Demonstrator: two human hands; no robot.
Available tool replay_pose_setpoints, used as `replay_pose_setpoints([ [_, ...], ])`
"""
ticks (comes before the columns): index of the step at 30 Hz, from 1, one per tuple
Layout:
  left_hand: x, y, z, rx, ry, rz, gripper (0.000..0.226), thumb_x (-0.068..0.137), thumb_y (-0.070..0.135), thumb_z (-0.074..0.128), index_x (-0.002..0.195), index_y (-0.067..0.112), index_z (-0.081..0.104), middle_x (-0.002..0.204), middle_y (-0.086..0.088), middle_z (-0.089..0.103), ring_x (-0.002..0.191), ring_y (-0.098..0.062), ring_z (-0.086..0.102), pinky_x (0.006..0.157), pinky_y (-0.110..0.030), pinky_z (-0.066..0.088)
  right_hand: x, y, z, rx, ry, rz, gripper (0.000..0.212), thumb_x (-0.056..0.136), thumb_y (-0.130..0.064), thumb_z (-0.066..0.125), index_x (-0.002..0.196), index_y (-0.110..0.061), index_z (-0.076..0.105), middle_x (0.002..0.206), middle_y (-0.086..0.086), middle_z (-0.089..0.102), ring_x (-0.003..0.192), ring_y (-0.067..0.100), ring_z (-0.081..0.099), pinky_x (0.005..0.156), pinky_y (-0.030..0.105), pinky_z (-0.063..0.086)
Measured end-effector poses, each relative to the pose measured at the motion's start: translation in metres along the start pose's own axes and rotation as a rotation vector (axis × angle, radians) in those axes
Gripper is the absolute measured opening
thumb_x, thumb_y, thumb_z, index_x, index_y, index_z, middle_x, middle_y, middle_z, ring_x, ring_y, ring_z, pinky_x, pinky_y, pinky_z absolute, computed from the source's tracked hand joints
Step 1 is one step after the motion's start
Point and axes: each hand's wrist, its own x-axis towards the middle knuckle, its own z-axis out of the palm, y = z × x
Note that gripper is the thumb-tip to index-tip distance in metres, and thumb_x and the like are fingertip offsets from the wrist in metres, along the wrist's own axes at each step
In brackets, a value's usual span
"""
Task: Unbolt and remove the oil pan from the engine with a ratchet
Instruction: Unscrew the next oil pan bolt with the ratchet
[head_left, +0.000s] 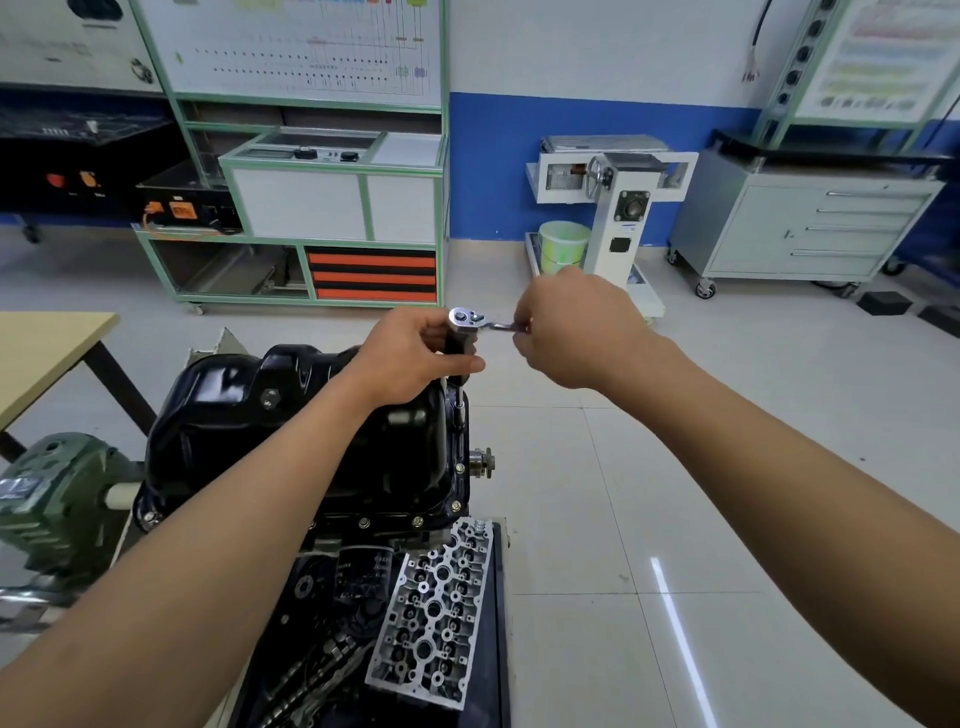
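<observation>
Oil pan (234, 415) sits bolted atop the upturned engine (337, 538). The left forearm crosses it. Left hand (415, 358) grips the upright extension (460, 400) under the ratchet (466, 318) at the pan's right rim. Right hand (571, 332) is curled round the handle. A cylinder head (436, 613) lies just below, with a wooden table (47, 353) at left.

The oil pan (291, 415) sits on top of the engine (311, 592), with the oil filter (363, 566) just below its near edge and the cylinder head (436, 597) lying to the right of the filter. The ratchet (465, 318) stands above the pan's right edge, the left hand (410, 358) round the shaft under its head and the right hand (571, 332) on its handle, to the right. A surface (47, 353) stands at left; behind, across the floor (727, 467), are a training rack (311, 208) at left, a bucket (563, 247) beside an engine stand (623, 208) in the middle, and a drawer cabinet (810, 228) at right.
</observation>
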Motion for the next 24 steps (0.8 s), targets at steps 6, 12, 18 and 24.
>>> replay_pose_setpoints([
  [6,0.0,0.001,0.006,0.16,0.093,0.025,0.03,0.059,0.03,0.073,0.078,0.009,0.062,0.072,-0.011,0.065,0.068,-0.019,0.05,0.07,-0.036,0.042,-0.016,-0.036,-0.009,0.298,-0.264,-0.128,0.042,0.08,-0.045,0.071,0.052,-0.022,0.049,0.052,-0.004,0.056,0.054,0.009,0.054,0.051,0.027,0.042],
  [12,-0.005,0.006,0.003,0.224,0.065,-0.004,0.03,0.058,0.046,0.082,0.07,0.025,0.064,0.072,-0.001,0.068,0.072,-0.03,0.061,0.075,-0.049,0.054,-0.007,-0.022,-0.02,0.217,-0.361,-0.113,0.031,0.081,-0.039,0.075,0.066,-0.012,0.072,0.055,0.005,0.062,0.046,0.011,0.051,0.053,0.026,0.047],
  [18,-0.003,-0.001,-0.004,0.108,-0.096,-0.009,0.024,0.079,0.009,0.087,0.089,0.028,0.076,0.088,0.009,0.078,0.081,-0.007,0.07,0.089,-0.047,0.058,0.006,-0.008,-0.002,0.005,-0.008,-0.016,0.03,0.084,-0.004,0.06,0.104,-0.022,0.074,0.082,0.003,0.059,0.077,0.028,0.057,0.064,0.033,0.048],
  [24,0.002,0.001,-0.016,0.0,-0.178,0.008,0.031,0.086,-0.003,0.077,0.103,0.021,0.074,0.1,0.006,0.079,0.108,-0.015,0.072,0.096,-0.026,0.054,0.019,0.0,0.029,0.275,-0.111,-0.197,0.076,0.085,0.006,0.055,0.155,-0.015,0.03,0.165,0.002,0.015,0.147,0.026,0.023,0.116,0.037,0.03],
])
